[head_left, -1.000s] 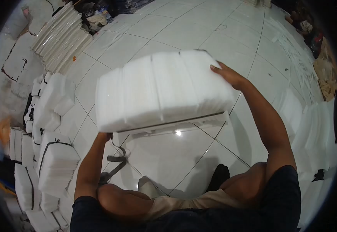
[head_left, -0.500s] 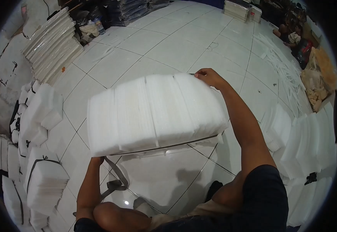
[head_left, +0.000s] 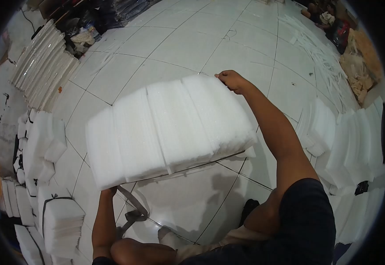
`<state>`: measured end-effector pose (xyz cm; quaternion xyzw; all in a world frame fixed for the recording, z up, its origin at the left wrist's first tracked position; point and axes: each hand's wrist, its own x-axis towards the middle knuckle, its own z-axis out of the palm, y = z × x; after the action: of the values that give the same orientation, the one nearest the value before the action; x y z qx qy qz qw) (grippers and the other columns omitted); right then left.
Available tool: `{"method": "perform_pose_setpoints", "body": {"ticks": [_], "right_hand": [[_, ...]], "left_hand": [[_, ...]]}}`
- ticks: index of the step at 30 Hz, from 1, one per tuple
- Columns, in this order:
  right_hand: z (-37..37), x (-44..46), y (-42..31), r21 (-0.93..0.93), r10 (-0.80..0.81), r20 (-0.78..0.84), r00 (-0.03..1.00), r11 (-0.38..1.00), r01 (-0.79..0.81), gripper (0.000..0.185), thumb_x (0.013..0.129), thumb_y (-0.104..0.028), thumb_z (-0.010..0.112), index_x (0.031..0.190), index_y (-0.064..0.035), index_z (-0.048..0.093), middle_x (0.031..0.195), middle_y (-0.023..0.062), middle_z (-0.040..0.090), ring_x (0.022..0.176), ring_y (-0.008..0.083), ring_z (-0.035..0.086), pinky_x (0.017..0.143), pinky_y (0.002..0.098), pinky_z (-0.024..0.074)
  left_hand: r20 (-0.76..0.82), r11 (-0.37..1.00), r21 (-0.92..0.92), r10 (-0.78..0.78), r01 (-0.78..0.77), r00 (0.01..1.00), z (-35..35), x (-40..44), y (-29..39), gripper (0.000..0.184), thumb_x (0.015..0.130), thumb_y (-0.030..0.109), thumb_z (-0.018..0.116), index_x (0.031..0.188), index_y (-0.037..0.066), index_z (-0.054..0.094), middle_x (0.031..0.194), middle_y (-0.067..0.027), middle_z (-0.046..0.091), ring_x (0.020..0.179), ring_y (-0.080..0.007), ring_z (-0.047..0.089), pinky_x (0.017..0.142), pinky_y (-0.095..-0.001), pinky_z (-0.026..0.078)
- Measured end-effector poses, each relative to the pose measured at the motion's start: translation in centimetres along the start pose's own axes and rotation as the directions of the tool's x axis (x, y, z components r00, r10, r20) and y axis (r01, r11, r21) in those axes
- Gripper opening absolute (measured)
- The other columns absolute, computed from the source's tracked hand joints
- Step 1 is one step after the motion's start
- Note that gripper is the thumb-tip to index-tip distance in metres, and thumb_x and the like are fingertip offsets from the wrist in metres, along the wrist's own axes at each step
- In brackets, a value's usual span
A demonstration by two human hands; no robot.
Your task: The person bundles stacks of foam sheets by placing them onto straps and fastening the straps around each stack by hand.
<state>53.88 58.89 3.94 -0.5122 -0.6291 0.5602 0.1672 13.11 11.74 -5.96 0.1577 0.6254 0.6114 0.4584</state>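
Note:
A thick stack of white foam-like sheets (head_left: 170,128) stands before me, tilted, with a dark strap edge along its lower side. My left hand (head_left: 109,191) is under its lower left corner, mostly hidden by it. At the upper right corner my right hand (head_left: 231,81) has its fingers pinched together; what they hold is too small to make out. A loose grey strap (head_left: 135,215) trails from near my left hand onto the tiled floor.
Strapped white bundles (head_left: 62,221) line the left side. Behind them leans a tall wrapped stack (head_left: 42,66). More white sheets (head_left: 351,145) stand at the right. White strips (head_left: 320,57) and brown wrapping (head_left: 358,66) lie beyond; a person (head_left: 327,17) sits at the far right.
The stack has shifted left and tilted more. My right hand has moved from the stack's right side to its upper corner, with its fingers now closed. My left hand stays beneath the stack.

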Motion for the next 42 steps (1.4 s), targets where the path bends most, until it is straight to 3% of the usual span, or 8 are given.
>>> {"method": "perform_pose_setpoints", "body": {"ticks": [7,13,16,27,29,39,41,42], "right_hand": [[0.0,1.6,12.9,-0.217,-0.145,-0.191,0.971,0.971,0.102,0.039,0.091,-0.037,0.054,0.093,0.001,0.062,0.092,0.0146,0.066,0.082,0.0275,0.061,0.075,0.0368,0.0472],[-1.2,-3.7,16.2,-0.085,0.399,-0.393,0.829,0.882,-0.464,0.08,0.09,-0.066,0.037,0.111,0.0081,0.058,0.11,0.0258,0.061,0.107,0.0318,0.059,0.09,0.0413,0.0454],[2.3,-3.8,18.0,0.389,0.157,0.145,0.977,0.899,-0.202,0.095,0.083,-0.078,0.03,0.121,0.0058,0.055,0.137,0.0263,0.042,0.127,0.0352,0.04,0.101,0.0441,0.0369],[9.8,-0.3,22.8,0.545,-0.049,-0.03,0.998,0.836,0.057,0.095,0.081,-0.078,0.035,0.139,-0.0015,0.036,0.132,0.0196,0.048,0.122,0.0321,0.047,0.103,0.0384,0.0352],[6.6,-4.6,15.0,-0.514,0.093,-0.177,0.98,0.84,-0.173,0.082,0.083,-0.07,0.043,0.132,-0.0047,0.045,0.128,0.0189,0.05,0.116,0.0346,0.051,0.101,0.0405,0.0375],[2.0,-11.8,9.8,0.304,0.039,0.256,0.966,0.945,-0.119,0.063,0.088,-0.06,0.05,0.116,-0.0042,0.052,0.131,0.0119,0.047,0.123,0.0254,0.042,0.101,0.0462,0.0355],[1.1,-13.0,9.4,0.264,0.034,0.291,0.956,0.958,-0.114,0.063,0.089,-0.059,0.05,0.117,-0.0027,0.054,0.129,0.0131,0.048,0.123,0.0253,0.043,0.1,0.0441,0.0382],[0.9,-13.4,9.0,0.241,0.053,0.314,0.948,0.961,-0.134,0.065,0.087,-0.058,0.053,0.114,0.0009,0.055,0.125,0.0172,0.05,0.117,0.027,0.047,0.097,0.0428,0.0428]], "left_hand": [[-0.054,0.999,-0.043,-0.023,0.021,0.998,-1.5,-0.1,-0.5,0.053,0.094,0.04,0.048,0.136,0.009,0.039,0.131,-0.0095,0.051,0.115,-0.0252,0.053,0.092,-0.0424,0.049],[-0.014,0.973,0.228,0.047,-0.042,0.999,-3.3,0.2,-1.1,0.054,0.096,0.042,0.045,0.138,0.009,0.036,0.138,-0.0092,0.044,0.123,-0.0256,0.046,0.099,-0.0418,0.043],[0.03,0.969,0.235,0.075,-0.08,0.997,-4.9,0.7,-1.4,0.058,0.095,0.044,0.044,0.14,0.01,0.033,0.142,-0.0095,0.039,0.127,-0.0259,0.04,0.103,-0.0421,0.039],[-0.026,0.988,-0.145,-0.047,0.043,0.999,-6.1,1.3,-0.7,0.058,0.097,0.045,0.039,0.144,0.012,0.026,0.147,-0.0089,0.032,0.132,-0.0276,0.035,0.108,-0.0462,0.033],[0.166,0.821,0.554,0.051,-0.136,0.985,-9.8,1.7,-2.0,0.06,0.096,0.046,0.041,0.144,0.013,0.026,0.147,-0.0095,0.031,0.133,-0.0289,0.034,0.109,-0.0467,0.032],[0.232,0.996,-0.073,-0.031,0.049,0.972,-8.3,1.5,-0.8,0.054,0.091,0.032,0.058,0.135,0.006,0.041,0.137,-0.014,0.044,0.125,-0.0305,0.041,0.107,-0.0482,0.035],[0.108,0.706,0.703,0.011,-0.085,0.994,-7.7,1.5,-0.9,0.051,0.092,0.032,0.056,0.134,0.006,0.043,0.135,-0.0146,0.046,0.125,-0.0299,0.042,0.105,-0.0472,0.036],[0.104,0.704,0.706,0.008,-0.079,0.995,-7.7,0.9,-0.9,0.051,0.092,0.032,0.056,0.134,0.006,0.043,0.135,-0.0146,0.046,0.125,-0.0299,0.042,0.105,-0.0472,0.036]]}}
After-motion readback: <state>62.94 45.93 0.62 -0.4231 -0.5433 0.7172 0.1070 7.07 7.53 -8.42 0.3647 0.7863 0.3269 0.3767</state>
